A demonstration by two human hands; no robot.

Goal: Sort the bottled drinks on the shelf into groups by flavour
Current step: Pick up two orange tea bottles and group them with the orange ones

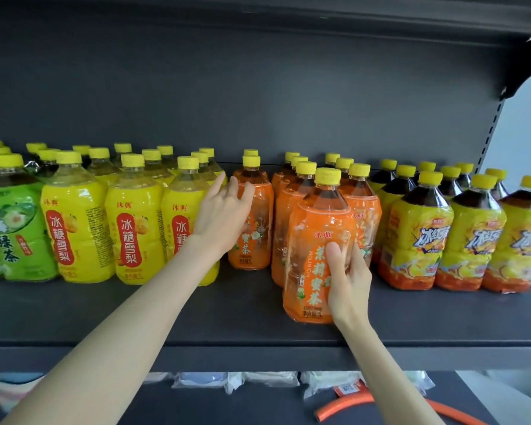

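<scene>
Yellow-capped bottles stand in flavour groups on a dark shelf. Green-labelled bottles are at the far left, then plain yellow-labelled ones. Orange-labelled bottles fill the middle, and yellow-and-red-labelled dark tea bottles stand on the right. My right hand grips the front orange bottle, which stands forward of its group near the shelf edge. My left hand rests with spread fingers on the shoulder of another orange bottle beside the yellow group.
The shelf's dark back panel and the upper shelf close in above the caps. A slotted upright bounds the right end. Below the shelf edge lie plastic-wrapped packets and an orange hose.
</scene>
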